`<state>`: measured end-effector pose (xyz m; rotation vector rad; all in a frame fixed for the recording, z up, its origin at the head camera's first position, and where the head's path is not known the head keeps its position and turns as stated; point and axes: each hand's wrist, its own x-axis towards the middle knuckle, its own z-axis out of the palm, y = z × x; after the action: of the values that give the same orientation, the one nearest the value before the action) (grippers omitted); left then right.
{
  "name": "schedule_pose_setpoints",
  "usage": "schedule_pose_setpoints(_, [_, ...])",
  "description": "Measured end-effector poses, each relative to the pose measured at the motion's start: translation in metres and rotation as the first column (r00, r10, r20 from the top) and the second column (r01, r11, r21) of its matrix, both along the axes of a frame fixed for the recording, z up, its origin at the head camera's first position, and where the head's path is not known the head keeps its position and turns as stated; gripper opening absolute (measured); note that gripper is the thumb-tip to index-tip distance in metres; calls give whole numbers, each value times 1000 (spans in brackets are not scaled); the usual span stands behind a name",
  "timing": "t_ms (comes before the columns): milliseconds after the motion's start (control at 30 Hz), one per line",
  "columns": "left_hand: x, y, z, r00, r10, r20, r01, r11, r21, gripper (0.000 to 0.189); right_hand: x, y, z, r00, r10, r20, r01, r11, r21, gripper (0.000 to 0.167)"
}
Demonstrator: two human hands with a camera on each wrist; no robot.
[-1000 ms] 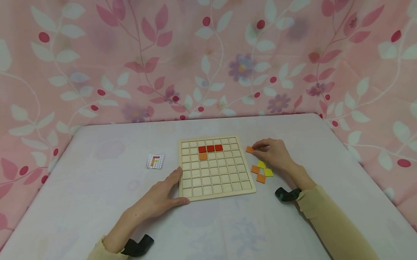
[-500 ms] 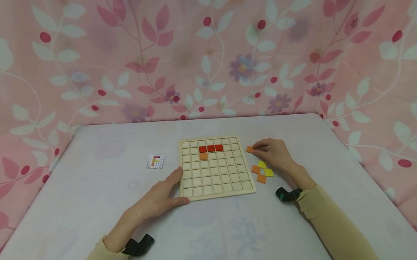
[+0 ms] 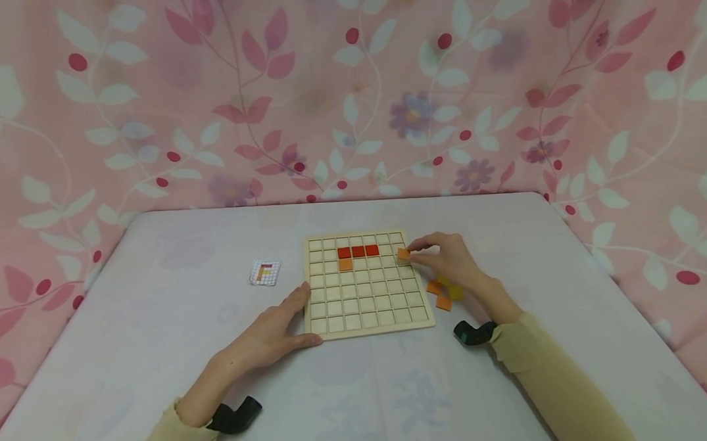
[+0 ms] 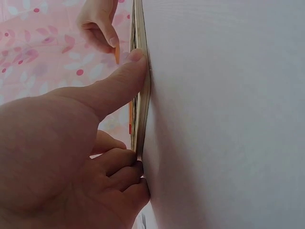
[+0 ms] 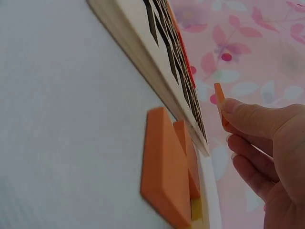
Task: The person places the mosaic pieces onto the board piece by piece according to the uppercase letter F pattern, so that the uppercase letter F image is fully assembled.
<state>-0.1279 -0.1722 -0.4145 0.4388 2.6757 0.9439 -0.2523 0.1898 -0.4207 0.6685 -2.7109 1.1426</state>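
Observation:
A pale wooden grid board (image 3: 364,290) lies on the table, with three red tiles (image 3: 357,252) in a row and an orange tile (image 3: 345,265) under the leftmost one. My left hand (image 3: 269,333) rests against the board's left side, thumb at its near left corner. Between thumb and fingertips my right hand (image 3: 452,259) pinches another orange tile (image 5: 219,102), raised over the board's right edge. Below that hand lie loose orange tiles (image 3: 443,303) and yellow tiles (image 3: 455,292), partly shaded. In the right wrist view an orange tile (image 5: 164,167) on the table looms close.
Left of the board lies a small paper card (image 3: 265,273) printed with a grid and a coloured pattern. A pale cloth covers the table (image 3: 361,391). Behind it hangs a pink floral curtain (image 3: 348,89). Each wrist wears a black camera mount (image 3: 236,416).
My right hand has moved left with the pinched orange tile, from beside the board to over its right edge. The left hand stays in place.

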Motion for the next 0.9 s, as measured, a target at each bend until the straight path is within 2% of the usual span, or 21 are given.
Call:
schedule_pose_setpoints(367, [-1, 1, 1, 1000, -5, -2, 5, 1000, 2, 102, 4, -37, 2, 995, 103, 7, -103, 994, -35, 20])
schedule_pose_setpoints(567, [-1, 1, 1, 1000, -8, -2, 8, 1000, 1, 102, 5, -55, 5, 992, 128, 4, -128, 991, -43, 18])
schedule_pose_setpoints(733, [0, 0, 1, 1000, -5, -1, 5, 1000, -4, 102, 4, -70, 9, 981, 182, -63, -183, 983, -11, 18])
schedule_pose_setpoints(900, [0, 0, 0, 1000, -4, -2, 4, 1000, -6, 102, 6, -79, 8, 969, 228, -93, -229, 973, -5, 17])
